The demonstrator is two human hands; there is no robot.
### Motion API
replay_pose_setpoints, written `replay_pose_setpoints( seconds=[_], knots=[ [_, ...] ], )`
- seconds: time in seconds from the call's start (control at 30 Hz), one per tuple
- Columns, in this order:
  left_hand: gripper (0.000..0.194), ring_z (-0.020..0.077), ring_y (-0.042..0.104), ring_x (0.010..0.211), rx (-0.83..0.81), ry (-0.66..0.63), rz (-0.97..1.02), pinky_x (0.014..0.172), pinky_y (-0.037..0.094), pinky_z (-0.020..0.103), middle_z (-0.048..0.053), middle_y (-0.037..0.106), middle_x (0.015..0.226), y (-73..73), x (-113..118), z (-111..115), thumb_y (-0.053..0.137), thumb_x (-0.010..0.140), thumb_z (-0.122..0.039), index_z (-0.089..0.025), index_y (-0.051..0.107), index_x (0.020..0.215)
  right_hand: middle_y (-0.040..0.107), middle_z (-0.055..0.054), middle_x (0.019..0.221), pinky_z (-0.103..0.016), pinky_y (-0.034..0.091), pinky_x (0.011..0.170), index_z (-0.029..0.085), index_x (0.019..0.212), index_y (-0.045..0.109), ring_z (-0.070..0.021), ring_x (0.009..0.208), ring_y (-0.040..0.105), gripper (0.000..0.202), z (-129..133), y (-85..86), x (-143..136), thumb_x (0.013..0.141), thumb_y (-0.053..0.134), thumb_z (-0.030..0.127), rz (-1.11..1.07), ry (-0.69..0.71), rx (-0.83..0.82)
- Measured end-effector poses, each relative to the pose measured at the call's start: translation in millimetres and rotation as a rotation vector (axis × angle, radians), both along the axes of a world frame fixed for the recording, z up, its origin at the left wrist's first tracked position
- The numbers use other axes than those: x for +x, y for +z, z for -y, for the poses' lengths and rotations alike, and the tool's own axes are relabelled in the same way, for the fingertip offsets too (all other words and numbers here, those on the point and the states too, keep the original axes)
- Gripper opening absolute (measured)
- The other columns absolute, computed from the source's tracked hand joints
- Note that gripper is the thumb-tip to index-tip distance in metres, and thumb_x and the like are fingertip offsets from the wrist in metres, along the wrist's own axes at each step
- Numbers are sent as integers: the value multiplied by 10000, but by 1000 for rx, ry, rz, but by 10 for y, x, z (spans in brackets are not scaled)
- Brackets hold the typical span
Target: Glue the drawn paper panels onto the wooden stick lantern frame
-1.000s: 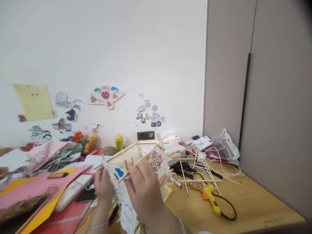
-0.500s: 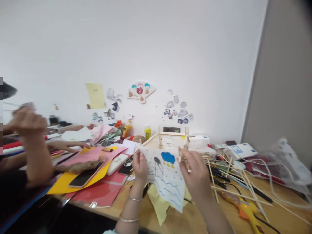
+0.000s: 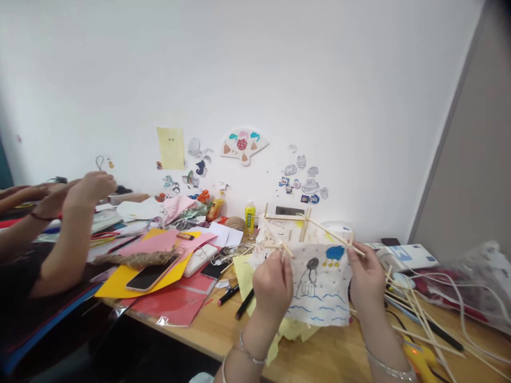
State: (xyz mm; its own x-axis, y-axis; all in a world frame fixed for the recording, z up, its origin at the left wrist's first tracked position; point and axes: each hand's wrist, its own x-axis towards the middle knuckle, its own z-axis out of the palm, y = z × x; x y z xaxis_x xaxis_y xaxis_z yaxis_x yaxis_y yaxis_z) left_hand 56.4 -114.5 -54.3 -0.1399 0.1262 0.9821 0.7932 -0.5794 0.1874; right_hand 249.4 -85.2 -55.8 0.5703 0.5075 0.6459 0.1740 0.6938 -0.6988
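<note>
A frame of thin wooden sticks [image 3: 325, 230] carries sheets of white paper. Its front sheet, a painted paper [image 3: 319, 306], shows a blue cloud, a dark figure and wavy blue lines. At the upper left corner of this sheet, my left hand [image 3: 273, 282] is closed in a pinch near the stick ends. My right hand [image 3: 365, 274] grips the frame's upper right corner, fingers on a stick and the paper edge. Crumpled yellow paper [image 3: 293, 330] lies below. What joins paper and sticks is hidden.
Loose wooden sticks [image 3: 425, 314] and a yellow glue gun [image 3: 419, 359] lie to the right. Black markers [image 3: 244, 304], a phone [image 3: 151, 274] and coloured paper [image 3: 171, 303] are on the left. Another person's arms [image 3: 67, 223] reach in at far left. A yellow bottle [image 3: 249, 217] stands behind.
The view has turned left, and both my hands now sit further right with the frame. The painted sheet hangs more squarely towards me. The other person's raised hand is lower.
</note>
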Motion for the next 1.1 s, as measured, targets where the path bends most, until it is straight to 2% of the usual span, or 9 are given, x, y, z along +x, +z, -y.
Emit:
replay_pose_setpoints(
  seconds=[0.1,0.2,0.33,0.47,0.73,0.93,1.1],
  knots=[
    [137,175,603,537,20,54,-100,492,397,276,53,629,642,112,182,190,405,911,-180,-167,511,997,641,-17,872,-354,465,775,202,928,632,-180,796,600,345,-90,-78,57,696,713,444,-221,132,-14],
    [124,180,589,517,-28,71,-128,460,371,289,41,603,607,206,329,330,384,918,-174,-180,496,970,656,-13,898,-354,473,791,210,918,626,-175,817,617,348,-144,-131,101,665,736,421,-342,213,28],
    [138,181,547,467,-60,132,-168,424,330,303,28,566,569,242,471,396,385,892,-131,-186,500,944,666,-8,906,-386,477,829,219,898,612,-188,859,626,321,-181,-182,151,668,719,416,-335,218,41],
    [251,186,540,475,-84,167,-239,413,332,300,37,563,580,217,594,418,368,825,-44,-179,504,987,676,-5,880,-418,469,863,225,879,612,-197,866,630,323,-220,-239,192,652,718,429,-335,220,38],
    [269,191,536,457,-83,167,-300,381,346,293,45,548,588,199,705,475,357,819,-34,-133,520,1008,676,-9,852,-419,430,924,202,852,638,-191,860,614,298,-205,-313,265,657,727,410,-313,238,19],
    [244,200,542,497,-93,62,-277,398,353,302,41,549,598,83,735,413,385,803,-33,-167,508,966,668,0,875,-399,445,918,217,876,625,-179,876,619,314,-161,-341,394,660,735,416,-337,219,30],
    [170,155,537,502,12,-40,-234,445,363,275,13,552,581,-212,637,229,385,856,-65,-193,486,903,659,-37,882,-403,496,766,203,918,609,-200,792,626,386,-99,-415,499,656,729,459,-256,152,-29]
  ],
)
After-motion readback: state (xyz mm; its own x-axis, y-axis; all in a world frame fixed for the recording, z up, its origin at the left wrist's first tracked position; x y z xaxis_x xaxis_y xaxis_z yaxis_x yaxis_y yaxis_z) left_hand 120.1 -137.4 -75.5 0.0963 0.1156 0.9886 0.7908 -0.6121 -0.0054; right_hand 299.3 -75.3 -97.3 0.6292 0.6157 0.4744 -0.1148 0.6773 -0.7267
